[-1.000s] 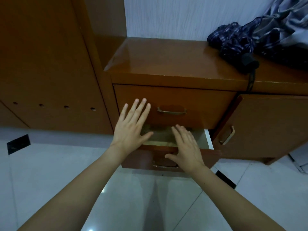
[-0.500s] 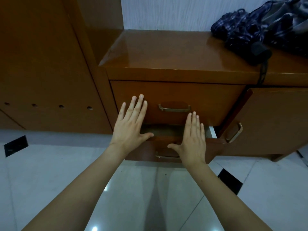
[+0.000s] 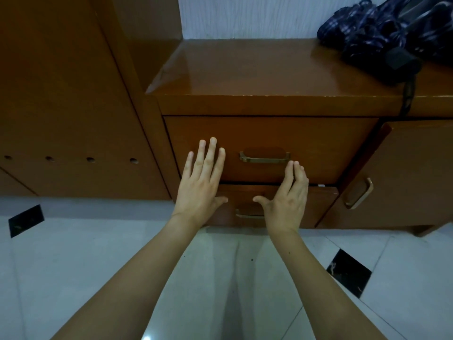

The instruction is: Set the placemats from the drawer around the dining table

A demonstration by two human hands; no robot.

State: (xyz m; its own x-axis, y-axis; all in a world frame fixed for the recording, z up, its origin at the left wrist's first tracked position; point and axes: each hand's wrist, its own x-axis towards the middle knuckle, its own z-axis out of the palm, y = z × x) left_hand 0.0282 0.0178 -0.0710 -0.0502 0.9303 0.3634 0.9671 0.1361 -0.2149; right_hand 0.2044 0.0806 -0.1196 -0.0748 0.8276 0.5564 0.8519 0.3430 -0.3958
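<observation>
The brown lower drawer (image 3: 318, 204) is almost fully pushed in, with only a thin gap and a white corner showing at its top right. My left hand (image 3: 199, 190) lies flat with fingers spread over the left part of its front, fingertips reaching the upper drawer (image 3: 331, 148). My right hand (image 3: 286, 200) presses flat on the lower drawer front, above its brass handle (image 3: 247, 215). Both hands hold nothing. No placemats are visible.
A dark plaid cloth bundle (image 3: 382, 33) lies on the cabinet top (image 3: 245, 69) at the right. A cabinet door (image 3: 404, 173) on the right stands ajar. A tall wooden panel (image 3: 61, 106) fills the left. Glossy white floor tiles (image 3: 73, 266) lie below.
The lower drawer has slid from partly open to nearly shut. Both hands moved forward with it, palms against the drawer fronts.
</observation>
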